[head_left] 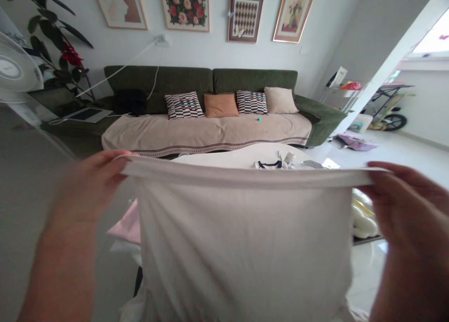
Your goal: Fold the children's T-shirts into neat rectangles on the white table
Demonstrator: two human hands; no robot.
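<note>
A white cloth garment (242, 238) hangs stretched out in front of me, its top hem pulled taut and level. My left hand (93, 184) pinches the hem's left corner. At the right corner my right hand (403, 200) grips the other end. Both hands are closed on the fabric. The cloth hides most of the white table (231, 159) behind it, where a few more clothes (280, 163) lie. A pink piece of fabric (128, 226) shows under the cloth's left edge.
A green sofa (217, 81) with a beige cover and several cushions stands against the far wall. A fan (17, 69) and a plant (59, 46) stand at the left, with a laptop (86, 115) beside them. Scattered things lie on the floor at the right (354, 142).
</note>
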